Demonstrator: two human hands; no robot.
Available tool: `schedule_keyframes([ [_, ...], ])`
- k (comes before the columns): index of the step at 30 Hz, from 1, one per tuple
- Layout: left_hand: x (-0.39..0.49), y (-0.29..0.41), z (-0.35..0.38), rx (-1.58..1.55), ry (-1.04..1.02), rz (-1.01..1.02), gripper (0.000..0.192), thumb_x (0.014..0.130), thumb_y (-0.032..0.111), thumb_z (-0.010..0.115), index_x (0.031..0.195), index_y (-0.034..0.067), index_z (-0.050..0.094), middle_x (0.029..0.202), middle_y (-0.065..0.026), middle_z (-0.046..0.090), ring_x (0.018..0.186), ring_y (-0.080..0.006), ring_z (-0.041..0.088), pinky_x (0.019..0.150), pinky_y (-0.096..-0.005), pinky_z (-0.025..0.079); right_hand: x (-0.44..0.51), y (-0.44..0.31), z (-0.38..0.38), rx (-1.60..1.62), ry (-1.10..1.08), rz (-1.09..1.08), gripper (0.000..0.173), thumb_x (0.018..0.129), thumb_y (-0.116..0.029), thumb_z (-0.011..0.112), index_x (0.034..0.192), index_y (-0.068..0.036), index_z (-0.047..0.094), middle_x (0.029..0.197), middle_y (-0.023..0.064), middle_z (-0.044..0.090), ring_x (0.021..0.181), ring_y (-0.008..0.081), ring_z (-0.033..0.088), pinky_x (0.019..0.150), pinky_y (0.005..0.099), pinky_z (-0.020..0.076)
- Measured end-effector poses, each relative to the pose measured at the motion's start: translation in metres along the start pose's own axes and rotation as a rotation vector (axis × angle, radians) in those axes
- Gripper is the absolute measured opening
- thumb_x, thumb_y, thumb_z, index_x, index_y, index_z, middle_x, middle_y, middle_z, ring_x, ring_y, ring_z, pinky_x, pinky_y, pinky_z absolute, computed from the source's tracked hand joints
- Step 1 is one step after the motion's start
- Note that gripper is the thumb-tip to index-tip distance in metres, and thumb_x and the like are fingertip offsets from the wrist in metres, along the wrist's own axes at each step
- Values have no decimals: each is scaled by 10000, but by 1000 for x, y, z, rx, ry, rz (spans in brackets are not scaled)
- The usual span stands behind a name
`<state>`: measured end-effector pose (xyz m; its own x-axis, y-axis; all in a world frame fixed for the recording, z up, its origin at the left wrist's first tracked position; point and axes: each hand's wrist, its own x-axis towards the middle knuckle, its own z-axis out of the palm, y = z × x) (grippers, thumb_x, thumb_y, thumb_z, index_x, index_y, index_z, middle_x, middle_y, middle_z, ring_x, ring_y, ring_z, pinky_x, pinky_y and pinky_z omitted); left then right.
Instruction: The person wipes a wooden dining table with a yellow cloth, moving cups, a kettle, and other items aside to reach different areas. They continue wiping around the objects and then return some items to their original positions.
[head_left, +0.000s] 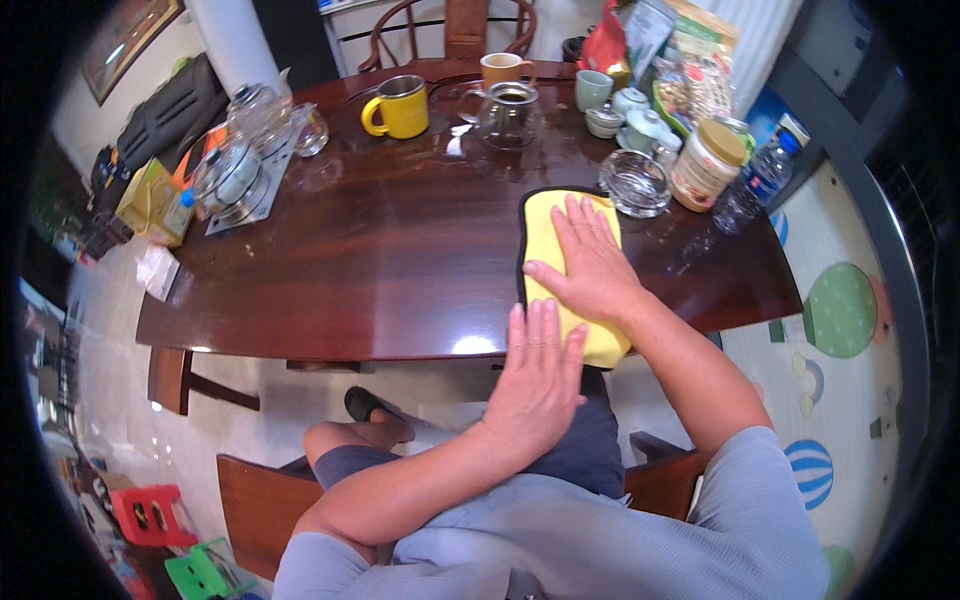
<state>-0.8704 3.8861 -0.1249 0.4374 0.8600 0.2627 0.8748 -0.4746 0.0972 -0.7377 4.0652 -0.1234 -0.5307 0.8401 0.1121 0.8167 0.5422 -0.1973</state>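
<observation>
A yellow cloth with a black edge (544, 225) lies on the dark, glossy wooden table (375, 247), its lower end hanging over the front edge. Flat on top of it rests my right hand (592, 266), fingers spread and thumb out to the left. My left hand (538, 367) is at the front edge, fingers extended and slightly apart, fingertips over the cloth's lower left side. Whether those fingertips press on the cloth cannot be told. Neither hand is closed around anything. Just beyond the cloth's upper right corner sits a glass ashtray (635, 184).
A yellow mug (405, 112), a glass teapot (510, 116) and an orange mug (504, 69) stand farther back. On the right are a gold-lidded jar (706, 165), a plastic bottle (757, 184) and lidded cups (643, 127). Glass kettles (229, 176) and a yellow box (155, 202) occupy the left.
</observation>
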Motion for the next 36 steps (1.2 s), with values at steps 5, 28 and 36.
schedule_keyframes([
  [5, 20, 4, 8, -19, 56, 25, 1035, 870, 566, 794, 1630, -37, 434, 1661, -449, 319, 1583, -580, 308, 1294, -691, 222, 30, 1, 8, -24, -8, 29, 1034, 1042, -730, 531, 1698, 38, 308, 1791, 304, 185, 1689, 438, 105, 1372, 495, 86],
  [28, -35, -115, -17, -76, 45, -42, 1002, 849, 519, 832, 1576, -72, 477, 1634, -443, 368, 1564, -585, 349, 1304, -631, 264, 131, -96, 34, 4, -15, -88, 1042, 1038, -725, 521, 1698, 49, 298, 1797, 281, 200, 1693, 399, 134, 1376, 468, 110],
  [36, -40, -144, -30, -54, 2, -83, 1139, 841, 744, 718, 1571, -95, 472, 1628, -473, 346, 1569, -612, 305, 1305, -645, 236, 174, -124, 43, 2, -70, -201, 1085, 1019, -753, 506, 1699, 62, 283, 1799, 283, 191, 1693, 405, 125, 1381, 470, 85],
])
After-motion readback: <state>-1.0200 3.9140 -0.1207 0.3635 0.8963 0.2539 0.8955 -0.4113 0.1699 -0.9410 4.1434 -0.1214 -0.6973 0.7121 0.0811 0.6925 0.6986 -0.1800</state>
